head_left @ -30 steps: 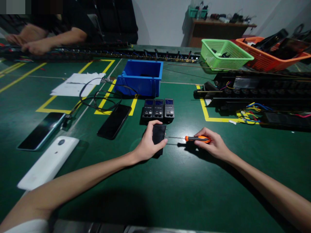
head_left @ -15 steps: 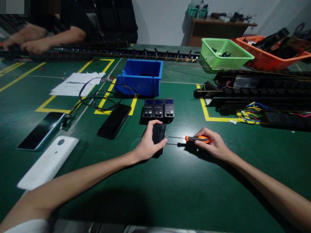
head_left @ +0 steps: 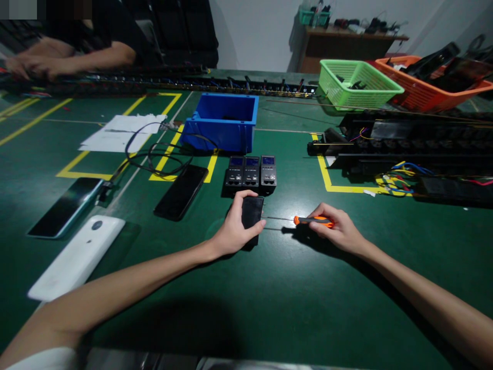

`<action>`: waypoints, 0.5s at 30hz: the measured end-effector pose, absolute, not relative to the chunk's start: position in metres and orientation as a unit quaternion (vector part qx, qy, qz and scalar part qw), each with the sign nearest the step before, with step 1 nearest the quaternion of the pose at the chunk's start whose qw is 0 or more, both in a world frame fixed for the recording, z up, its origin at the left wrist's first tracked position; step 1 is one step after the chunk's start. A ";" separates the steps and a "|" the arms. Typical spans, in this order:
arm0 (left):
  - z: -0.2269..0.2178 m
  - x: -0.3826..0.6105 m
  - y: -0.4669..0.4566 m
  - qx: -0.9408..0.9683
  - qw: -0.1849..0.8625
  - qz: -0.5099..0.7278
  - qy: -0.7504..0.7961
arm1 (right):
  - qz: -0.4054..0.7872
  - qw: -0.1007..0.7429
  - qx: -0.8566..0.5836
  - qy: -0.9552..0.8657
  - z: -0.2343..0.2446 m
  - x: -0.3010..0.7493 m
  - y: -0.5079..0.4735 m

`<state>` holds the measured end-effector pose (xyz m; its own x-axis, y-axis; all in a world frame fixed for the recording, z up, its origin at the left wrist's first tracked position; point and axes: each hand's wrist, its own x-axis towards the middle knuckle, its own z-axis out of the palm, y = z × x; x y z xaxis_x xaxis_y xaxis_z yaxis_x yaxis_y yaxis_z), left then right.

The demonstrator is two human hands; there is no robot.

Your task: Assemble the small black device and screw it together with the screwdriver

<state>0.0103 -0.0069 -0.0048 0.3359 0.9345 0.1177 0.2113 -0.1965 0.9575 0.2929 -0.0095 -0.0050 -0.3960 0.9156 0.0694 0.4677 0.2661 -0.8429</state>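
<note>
My left hand is closed around a small black module that rests on the green table. My right hand grips the orange handle of a screwdriver; its thin shaft lies level and its tip meets the module's right side. Just behind the held module, three similar black modules with small displays stand in a row.
A blue bin sits behind the modules. Left lie a black phone, a coiled cable, papers, another phone and a white device. Green basket, orange basket and wired black strips are right. Another person's hands work far left.
My hands, the module and the screwdriver stay in place. The other person's hands at the far left have shifted slightly.
</note>
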 end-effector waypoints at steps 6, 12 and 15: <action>-0.006 0.010 -0.007 0.672 0.466 0.387 0.426 | 0.377 0.288 -0.464 -0.748 -0.006 0.293 -0.010; -0.007 0.010 -0.007 0.673 0.461 0.387 0.430 | 0.369 0.288 -0.461 -0.754 -0.006 0.293 -0.009; -0.006 0.010 -0.007 0.673 0.463 0.387 0.427 | 0.369 0.288 -0.457 -0.756 -0.006 0.293 -0.009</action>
<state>0.0104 -0.0070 -0.0059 0.3351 0.9336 0.1267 0.2163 -0.2071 0.9541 0.2928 -0.0087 -0.0055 -0.4175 0.9034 0.0978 0.4783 0.3100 -0.8216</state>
